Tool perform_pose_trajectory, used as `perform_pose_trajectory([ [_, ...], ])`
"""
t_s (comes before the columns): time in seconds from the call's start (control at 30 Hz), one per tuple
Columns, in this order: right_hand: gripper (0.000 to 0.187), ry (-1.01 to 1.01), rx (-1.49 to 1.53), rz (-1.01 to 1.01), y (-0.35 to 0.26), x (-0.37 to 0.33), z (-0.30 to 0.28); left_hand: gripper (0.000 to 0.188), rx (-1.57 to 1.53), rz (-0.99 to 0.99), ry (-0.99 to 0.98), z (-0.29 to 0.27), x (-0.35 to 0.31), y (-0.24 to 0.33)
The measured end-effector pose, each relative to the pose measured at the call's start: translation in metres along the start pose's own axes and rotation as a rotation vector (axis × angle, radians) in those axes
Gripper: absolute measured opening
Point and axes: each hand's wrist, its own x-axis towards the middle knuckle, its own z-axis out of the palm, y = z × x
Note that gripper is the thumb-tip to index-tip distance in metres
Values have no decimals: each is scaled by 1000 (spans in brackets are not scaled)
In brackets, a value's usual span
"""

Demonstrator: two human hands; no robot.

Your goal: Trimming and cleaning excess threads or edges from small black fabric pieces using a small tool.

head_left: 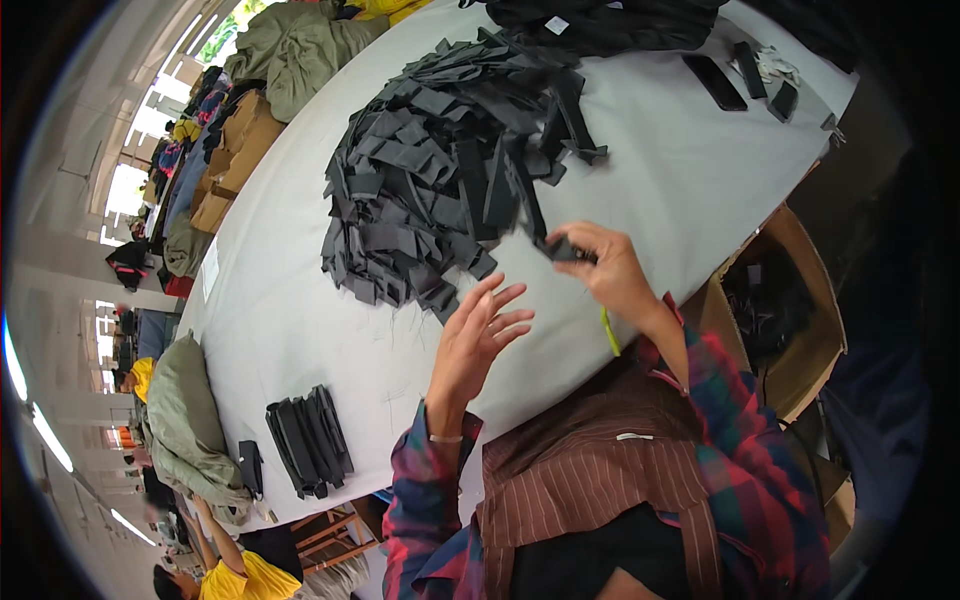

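A big loose heap of dark grey fabric strips [400,155] spreads over the white table. At its near right edge my right hand [608,268] is closed on a dark fabric strip [568,252], pinched between thumb and fingers. Another strip hangs against that one from the heap, and motion blurs where they meet. My left hand [478,338] hovers just off the near edge of the heap, fingers spread and nothing in them. Lower left on the table lies a neat row of stacked dark strips [308,440], with a small dark bundle [250,466] beside it.
A phone [714,82] and small dark pieces lie far right. Black cloth [600,22] covers the far edge. A cardboard box [800,300] stands right of the table. A yellow-green item [610,332] sits by my right wrist. Another person in yellow [245,578] is lower left.
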Motion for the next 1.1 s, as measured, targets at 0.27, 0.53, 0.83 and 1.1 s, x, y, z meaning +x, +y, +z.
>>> perform_pose_trajectory([
  [0.27, 16, -324, -116, -70, -27, -56, 29, 35, -427, -228, 52, -22, 108, -30],
  [0.53, 25, -135, -100, 204, 6, -30, -2, 12, -471, 63, 429, -9, 96, -34],
  [0.83, 34, -198, 272, 468, 47, 74, 38, 83, -288, 261, 586, 3, 95, -44],
  [1.1, 30, -172, 438, 713, 64, 102, 69, 82, -160, 271, 599, 3, 95, -44],
])
